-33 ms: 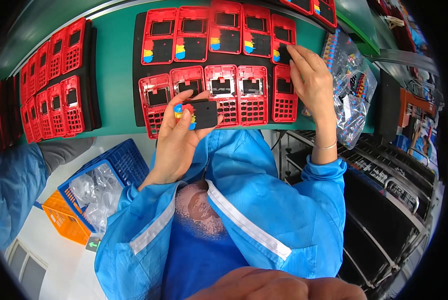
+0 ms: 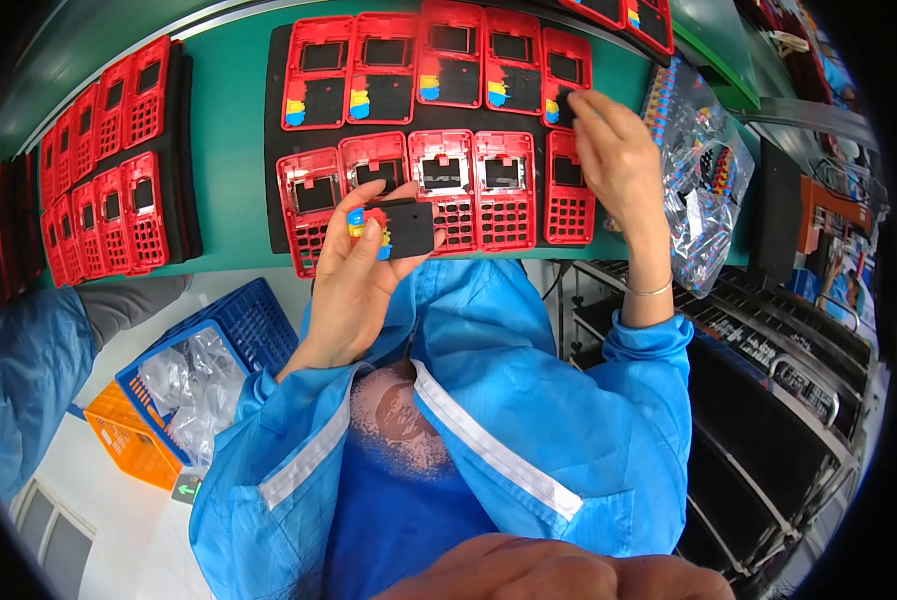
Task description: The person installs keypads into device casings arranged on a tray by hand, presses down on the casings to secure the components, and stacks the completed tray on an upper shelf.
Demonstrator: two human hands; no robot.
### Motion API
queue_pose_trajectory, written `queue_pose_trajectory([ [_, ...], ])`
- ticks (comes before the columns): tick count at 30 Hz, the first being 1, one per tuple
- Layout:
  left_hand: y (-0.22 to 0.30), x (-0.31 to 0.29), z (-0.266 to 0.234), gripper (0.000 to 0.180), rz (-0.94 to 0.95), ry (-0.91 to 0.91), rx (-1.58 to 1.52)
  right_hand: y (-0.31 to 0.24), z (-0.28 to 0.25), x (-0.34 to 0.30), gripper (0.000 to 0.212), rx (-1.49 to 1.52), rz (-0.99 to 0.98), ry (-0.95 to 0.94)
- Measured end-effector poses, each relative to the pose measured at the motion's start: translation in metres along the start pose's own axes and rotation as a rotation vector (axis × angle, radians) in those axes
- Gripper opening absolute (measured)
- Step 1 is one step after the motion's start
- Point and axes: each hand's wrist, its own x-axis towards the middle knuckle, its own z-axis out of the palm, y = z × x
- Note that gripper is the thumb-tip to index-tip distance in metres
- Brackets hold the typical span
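Observation:
My left hand [image 2: 353, 270] is closed around a small stack of black rubber keypads [image 2: 408, 229] with red, yellow and blue keys at one end. It is above the bench's front edge. At the far right of the back row, my right hand [image 2: 618, 160] has its bent fingertips at the right edge of another rubber keypad [image 2: 554, 108]. That keypad lies in a red plastic housing [image 2: 566, 46], partly hidden by the fingers. Other back-row housings hold similar keypads [image 2: 375, 98]. The front-row red housings [image 2: 506, 190] show windows and key holes.
The housings rest on a black mat [image 2: 276, 110] on the green bench [image 2: 230, 130]. More housings [image 2: 144, 205] are at left. Clear bags of coloured parts [image 2: 703, 170] lie at right. Below are a blue crate [image 2: 253, 325], an orange crate [image 2: 128, 440] and a metal rack [image 2: 768, 400].
My right hand has shifted slightly to the left, its fingers bending more at the keypad edge. The left hand and its stack have hardly moved.

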Motion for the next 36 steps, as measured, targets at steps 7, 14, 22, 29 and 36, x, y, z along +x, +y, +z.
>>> queue_pose_trajectory([
  [7, 0.001, -0.001, -0.001, 0.044, 0.003, -0.016, -0.011, 0.008, 0.012, -0.001, 0.024, 0.013, 0.018, -0.057],
  [14, 0.002, -0.004, 0.0, 0.044, 0.009, -0.031, -0.074, -0.046, -0.002, 0.013, 0.023, 0.274, 0.099, 0.046],
  [22, 0.012, -0.016, -0.011, 0.035, 0.05, -0.034, -0.127, -0.154, 0.013, 0.009, 0.035, 0.799, 0.072, -0.132],
  [29, 0.037, -0.059, -0.083, 0.033, 0.304, 0.042, -0.006, -0.166, 0.014, 0.02, 0.023, 0.675, 0.164, -0.006],
  [36, 0.03, -0.078, -0.112, 0.027, -0.015, 0.123, 0.205, -0.208, 0.061, 0.018, 0.02, 0.803, -0.003, -0.102],
])
